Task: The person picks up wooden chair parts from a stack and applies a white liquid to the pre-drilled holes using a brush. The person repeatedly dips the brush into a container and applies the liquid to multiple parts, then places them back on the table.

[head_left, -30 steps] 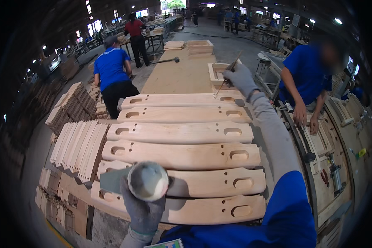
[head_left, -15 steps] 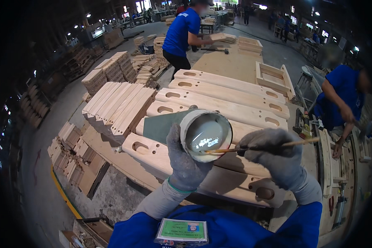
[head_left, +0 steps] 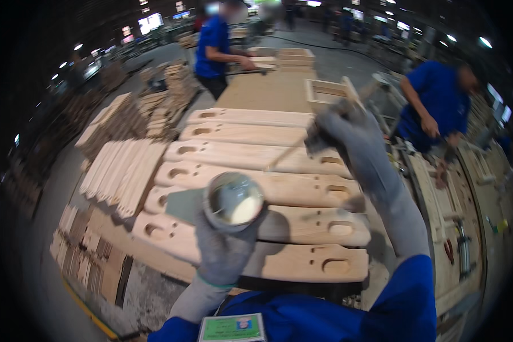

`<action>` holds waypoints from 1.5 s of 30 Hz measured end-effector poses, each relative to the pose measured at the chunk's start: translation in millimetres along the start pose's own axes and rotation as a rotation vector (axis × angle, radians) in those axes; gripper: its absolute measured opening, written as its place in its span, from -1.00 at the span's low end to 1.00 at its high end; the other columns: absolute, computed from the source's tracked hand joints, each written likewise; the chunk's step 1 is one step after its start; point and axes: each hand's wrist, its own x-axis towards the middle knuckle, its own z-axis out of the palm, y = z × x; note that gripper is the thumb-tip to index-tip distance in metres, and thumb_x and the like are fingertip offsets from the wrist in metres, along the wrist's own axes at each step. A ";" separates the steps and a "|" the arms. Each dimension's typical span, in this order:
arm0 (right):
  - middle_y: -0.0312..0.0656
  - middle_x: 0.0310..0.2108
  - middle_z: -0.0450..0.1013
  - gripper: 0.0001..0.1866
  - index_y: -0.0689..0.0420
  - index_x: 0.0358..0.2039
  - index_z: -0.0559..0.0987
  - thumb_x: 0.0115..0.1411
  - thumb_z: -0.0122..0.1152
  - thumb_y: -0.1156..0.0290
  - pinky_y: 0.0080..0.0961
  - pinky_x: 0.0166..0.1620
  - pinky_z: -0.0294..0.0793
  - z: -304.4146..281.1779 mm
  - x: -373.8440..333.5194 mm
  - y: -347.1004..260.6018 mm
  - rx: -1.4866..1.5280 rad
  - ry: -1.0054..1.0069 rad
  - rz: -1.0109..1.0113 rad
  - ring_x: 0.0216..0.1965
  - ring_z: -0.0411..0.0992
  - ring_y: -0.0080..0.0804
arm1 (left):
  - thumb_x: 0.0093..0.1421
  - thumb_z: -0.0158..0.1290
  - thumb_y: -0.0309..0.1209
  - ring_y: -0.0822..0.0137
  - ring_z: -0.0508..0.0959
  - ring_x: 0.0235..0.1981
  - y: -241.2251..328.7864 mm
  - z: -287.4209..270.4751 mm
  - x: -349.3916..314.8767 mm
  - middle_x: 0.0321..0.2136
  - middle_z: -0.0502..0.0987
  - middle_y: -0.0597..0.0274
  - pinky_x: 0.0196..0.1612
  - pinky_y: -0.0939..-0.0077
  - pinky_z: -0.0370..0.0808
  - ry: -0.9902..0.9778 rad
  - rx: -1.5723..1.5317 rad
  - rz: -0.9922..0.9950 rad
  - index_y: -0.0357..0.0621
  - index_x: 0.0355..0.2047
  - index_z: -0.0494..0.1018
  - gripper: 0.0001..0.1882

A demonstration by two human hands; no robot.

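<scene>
In my gloved left hand (head_left: 225,253) is a round cup (head_left: 233,199) partly filled with a milky white liquid that looks like glue. The fingers wrap round its side, and it is held above the boards. My gloved right hand (head_left: 339,128) grips a thin wooden stick (head_left: 286,156), slightly blurred, reaching out over the farther boards. Its tip points down-left, near a board's surface. Under both hands lie several pale wooden boards (head_left: 308,222) side by side, with oval slots and small round holes near their ends. A grey-green flat piece (head_left: 183,204) lies partly behind the cup.
Stacked wooden strips (head_left: 122,171) stand left of the boards, with more wood piles (head_left: 111,122) beyond. One co-worker (head_left: 214,48) handles wood at the far end of the table (head_left: 268,91). Another co-worker (head_left: 433,105) works at a frame bench on the right. A wooden frame (head_left: 328,91) lies between.
The stick has left the cup; my right hand has moved up and away with it over the farther boards. My left hand and the cup have shifted left. The view has turned slightly.
</scene>
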 end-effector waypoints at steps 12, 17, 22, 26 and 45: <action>-0.17 -0.60 0.44 -0.62 0.33 -0.40 0.51 0.06 0.18 0.19 -0.54 -0.47 0.50 -113.3 117.5 73.6 -0.878 0.085 -0.012 -0.60 0.46 -0.47 | 0.31 -0.20 -0.12 0.11 0.42 -0.05 3.2 3.2 -2.0 -0.13 0.39 0.04 0.11 0.01 0.35 0.169 -1.374 -0.847 -0.13 -0.01 0.26 -0.61; -0.11 -0.58 0.46 -0.58 0.34 -0.41 0.50 0.04 0.15 0.13 -0.42 -0.34 0.49 -106.3 123.8 95.8 -0.946 0.030 0.081 -0.50 0.49 -0.35 | 0.29 -0.18 -0.09 0.13 0.44 -0.07 -3.1 1.9 -7.1 -0.14 0.41 0.04 0.09 0.02 0.37 0.206 -1.287 -0.804 -0.14 0.00 0.25 -0.58; -0.02 -0.51 0.48 -0.57 0.29 -0.35 0.51 0.03 0.13 0.10 -0.37 -0.31 0.48 -100.8 126.6 81.7 -0.985 0.121 0.069 -0.48 0.50 -0.23 | 0.29 -0.18 -0.08 0.11 0.45 -0.07 6.0 7.3 -7.0 -0.12 0.40 0.05 0.08 0.02 0.38 0.155 -0.862 -0.674 -0.14 0.00 0.24 -0.56; -0.02 -0.47 0.48 -0.57 0.25 -0.30 0.51 0.04 0.13 0.09 -0.36 -0.28 0.46 -109.7 139.6 90.2 -1.070 0.084 0.043 -0.46 0.50 -0.20 | 0.25 -0.05 -0.30 0.15 0.46 -0.07 5.9 3.0 -0.5 -0.11 0.40 0.05 0.02 0.12 0.46 0.235 -1.392 -0.860 -0.15 0.03 0.21 -0.62; -0.05 -0.58 0.47 -0.59 0.32 -0.36 0.52 0.08 0.13 0.14 -0.41 -0.36 0.48 -104.3 122.2 84.0 -0.933 0.046 0.085 -0.50 0.49 -0.30 | 0.29 -0.23 -0.02 0.10 0.43 -0.04 2.1 2.0 -3.5 -0.07 0.40 0.00 0.06 0.17 0.44 0.279 -1.358 -0.903 -0.18 0.00 0.27 -0.50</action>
